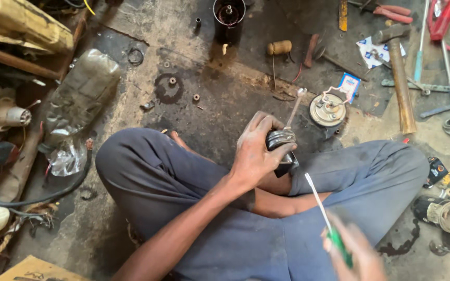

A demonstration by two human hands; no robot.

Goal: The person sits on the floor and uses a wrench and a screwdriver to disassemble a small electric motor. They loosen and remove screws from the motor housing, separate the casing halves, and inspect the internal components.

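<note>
My left hand (256, 151) grips a dark, round metal motor part (282, 141) above my crossed legs in blue trousers. A thin metal shaft (294, 110) sticks up out of the part. My right hand (352, 252), blurred at the bottom right, holds a green-handled screwdriver (324, 213) whose blade points up toward the part, its tip a short way from it.
On the greasy floor lie a round metal end plate with wires (327, 109), a wooden-handled hammer (399, 78), a black cylinder housing (228, 18), red-handled pliers (389, 13), a crushed plastic bottle (82, 91), small washers, and motor parts at the right and left edges.
</note>
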